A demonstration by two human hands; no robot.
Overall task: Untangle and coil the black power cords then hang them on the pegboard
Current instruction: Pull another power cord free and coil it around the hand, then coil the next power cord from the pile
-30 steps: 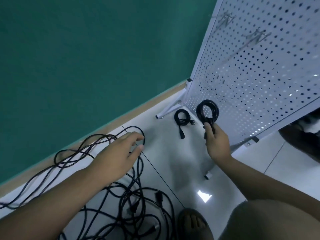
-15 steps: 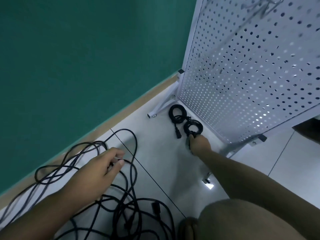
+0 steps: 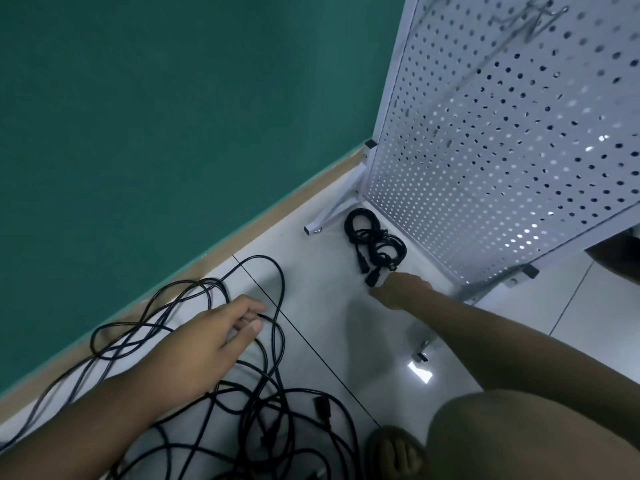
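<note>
Floor area, bounded on the far side by a green wall [image 3: 173, 116] with a tan baseboard [image 3: 242, 230] along its foot, and on the right by the lower edge of a white pegboard [image 3: 502, 150] standing on angled metal legs [image 3: 332, 213]. Wire hooks [image 3: 530, 15] sit near the board's top and carry nothing.

Two coiled cords lie on the floor [image 3: 329, 323] at the base of the pegboard, touching each other: the first coil [image 3: 362, 221] nearer the board's leg, the second coil [image 3: 388, 249] just beside it toward the person, plugs trailing outward.

The right hand [image 3: 398, 289] is down at the floor, against the plug end of the second coil. Its fingers point away from the camera; I cannot tell whether they grip the plug or only touch it.

The tangled cords [image 3: 270, 410] spread over the near-left floor, loops reaching to the baseboard. The left hand [image 3: 211, 341] is above the tangle, fingers curled, with one strand pinched between thumb and fingertips.

Between the tangle and the coils runs a strip of bare pale tile crossed by a dark grout line [image 3: 311, 348]. A sandalled foot [image 3: 394, 452] and a knee [image 3: 519, 438] occupy the near-right floor.
</note>
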